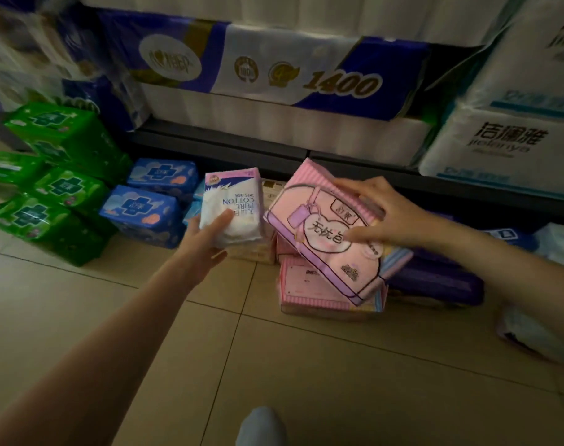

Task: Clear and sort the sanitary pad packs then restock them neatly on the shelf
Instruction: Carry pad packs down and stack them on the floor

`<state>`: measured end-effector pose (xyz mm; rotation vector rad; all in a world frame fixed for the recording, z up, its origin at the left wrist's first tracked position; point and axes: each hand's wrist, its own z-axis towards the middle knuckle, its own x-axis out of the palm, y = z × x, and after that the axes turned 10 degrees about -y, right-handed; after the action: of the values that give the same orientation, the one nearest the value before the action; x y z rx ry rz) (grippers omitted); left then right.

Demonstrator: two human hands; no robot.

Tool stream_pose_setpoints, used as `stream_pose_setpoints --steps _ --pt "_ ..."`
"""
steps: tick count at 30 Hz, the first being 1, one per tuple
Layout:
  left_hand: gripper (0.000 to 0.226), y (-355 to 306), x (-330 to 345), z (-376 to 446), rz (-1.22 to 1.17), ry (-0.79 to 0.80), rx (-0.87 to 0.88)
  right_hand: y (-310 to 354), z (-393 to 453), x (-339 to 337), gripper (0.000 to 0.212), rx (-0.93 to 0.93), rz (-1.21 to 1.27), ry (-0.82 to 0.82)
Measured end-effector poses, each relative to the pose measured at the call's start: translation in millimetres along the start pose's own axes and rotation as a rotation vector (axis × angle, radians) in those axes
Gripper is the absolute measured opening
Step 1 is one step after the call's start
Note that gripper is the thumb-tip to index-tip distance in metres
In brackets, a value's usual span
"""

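With the white pack (231,207) held in the left hand (206,235) and the tilted pink pack (325,233) gripped by the right hand (383,214) above the pink pile (309,291) on the floor (209,349), each should be laid flat on its own colour.

Green packs (53,185) and blue packs (145,214): glossy plastic film, crinkled. Pink pack (309,220) looks like smooth, faintly shiny wrap, perhaps plastic. White pack (232,204) soft, matt. Floor tiles (306,365) smooth with a dull sheen

Tilted pink pack (322,233) sits atop a pink stack (319,294); white pack (230,206) upright beside it; green packs (49,185) and blue packs (148,204) stacked on floor
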<state>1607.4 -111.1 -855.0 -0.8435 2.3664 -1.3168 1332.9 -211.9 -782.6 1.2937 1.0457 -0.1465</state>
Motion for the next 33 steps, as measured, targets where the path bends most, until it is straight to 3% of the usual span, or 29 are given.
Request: stream_pose_setpoints --steps 5,10,13,18,20,23,25,27,28,31,33 --pt "0.055 -6.3 -16.0 -8.9 0.048 -0.016 0.094 5.3 -32.4 12.4 0.071 -0.316 -0.321 0.245" --pt "0.057 5.5 -23.5 -24.7 0.104 -0.015 0.103 -9.3 -77.8 61.1 0.075 -0.473 -0.589 0.441" --pt "0.056 15.7 -27.7 -36.2 0.148 0.021 0.113 -25.1 -93.5 95.6 0.088 -0.578 -0.808 0.385" --pt "0.049 19.2 -26.9 -47.4 0.187 0.082 0.134 -36.6 -92.8 127.4 0.094 -0.465 -0.932 0.361" --pt "0.050 14.3 -23.7 -48.3 0.221 0.100 0.138 -35.7 -83.5 125.8 0.075 -0.454 -0.813 0.314" --pt "0.056 3.0 -17.4 -45.7 0.279 0.137 0.141 -14.1 -55.9 95.1 0.055 -0.121 -0.356 0.137" --pt "0.069 -6.3 -12.0 -45.6 0.292 0.202 0.116 -2.2 -37.6 70.5 0.061 0.107 0.046 0.013" --pt "0.087 -15.8 -2.8 -46.9 0.293 0.324 0.055 1.8 -27.6 51.9 0.074 0.213 0.318 -0.045" --pt "0.088 -20.6 3.2 -48.7 0.316 0.393 0.040 2.5 -25.5 44.5 0.082 0.193 0.336 -0.054" --pt "0.060 -36.7 21.1 -57.6 0.505 0.479 0.118 2.6 -25.0 26.1 0.100 0.040 0.166 0.004" --pt "0.047 -45.7 31.9 -62.5 0.625 0.500 0.182 5.1 -28.9 19.5 0.095 -0.006 0.104 0.091"
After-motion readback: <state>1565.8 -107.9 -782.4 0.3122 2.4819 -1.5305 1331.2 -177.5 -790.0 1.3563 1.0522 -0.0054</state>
